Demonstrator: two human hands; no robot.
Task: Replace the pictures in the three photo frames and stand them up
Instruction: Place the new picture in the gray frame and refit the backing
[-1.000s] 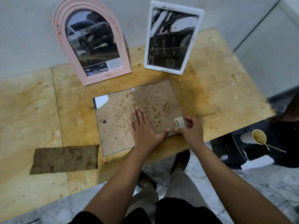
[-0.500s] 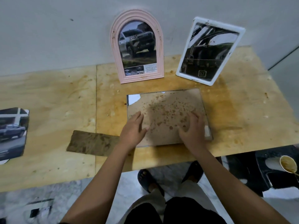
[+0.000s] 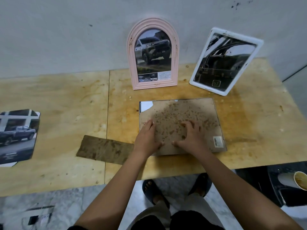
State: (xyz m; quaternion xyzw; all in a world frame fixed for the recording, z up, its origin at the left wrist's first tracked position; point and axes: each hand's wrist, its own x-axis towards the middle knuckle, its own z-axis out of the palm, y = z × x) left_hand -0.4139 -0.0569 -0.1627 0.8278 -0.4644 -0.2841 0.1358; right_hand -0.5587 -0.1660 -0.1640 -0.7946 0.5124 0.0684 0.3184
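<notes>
Currently the third frame [image 3: 144, 105] lies face-down; pink arched frame [image 3: 153, 53] and white frame [image 3: 224, 62] stand just behind it. Left hand [image 3: 146, 138] flat, right hand [image 3: 191, 138] arched on fingertips, both press its backing board [image 3: 196, 110], gripping nothing. Next, probably: seat backing, fit brown board strip [image 3: 104, 149] lying left of it.

Looks like a rough home workroom: stained plywood table [image 3: 66, 97] under the left hand [image 3: 146, 140] and right hand [image 3: 191, 138], scuffed grey wall [image 3: 66, 39] beyond them, marble floor tiles [image 3: 66, 205] below, used paper cup [image 3: 299, 180] far right.
</notes>
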